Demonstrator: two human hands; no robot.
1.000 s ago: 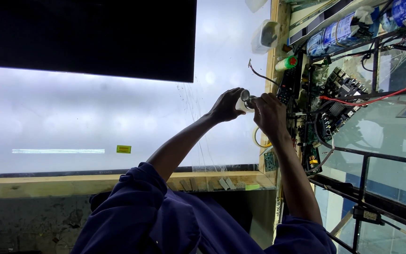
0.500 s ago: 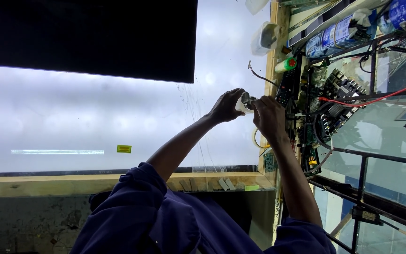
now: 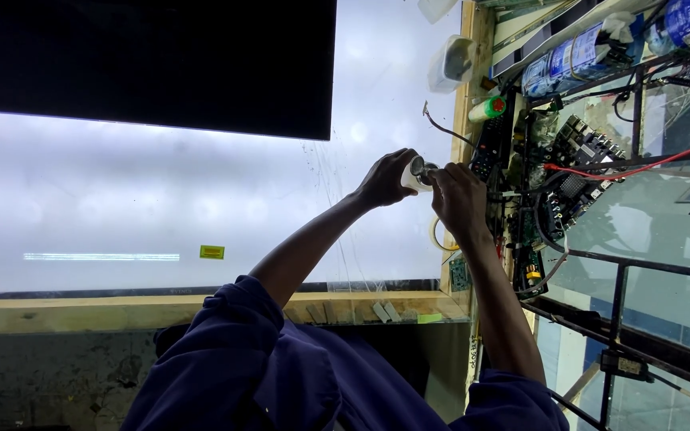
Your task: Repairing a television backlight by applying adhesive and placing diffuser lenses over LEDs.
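I hold a small white cylindrical piece with a dark, shiny round end (image 3: 417,172) up in front of me, over the right edge of the glowing white panel (image 3: 161,207). My left hand (image 3: 387,177) wraps its grip around the white body from the left, fingers curled shut on it. My right hand (image 3: 457,199) meets it from the right, fingertips pinching at the dark end; I cannot tell exactly how they sit on it. Both my sleeves are dark blue (image 3: 281,375).

Just beyond my right hand a black remote control (image 3: 490,144) lies along the wooden frame (image 3: 466,96), with a green-and-red capped tube (image 3: 489,108) above it. Farther right sit circuit boards (image 3: 576,156) and tangled wires, crossed by a red wire (image 3: 640,164). A black panel (image 3: 145,64) covers the upper left of the lit surface, and a small yellow sticker (image 3: 212,252) sits lower down.
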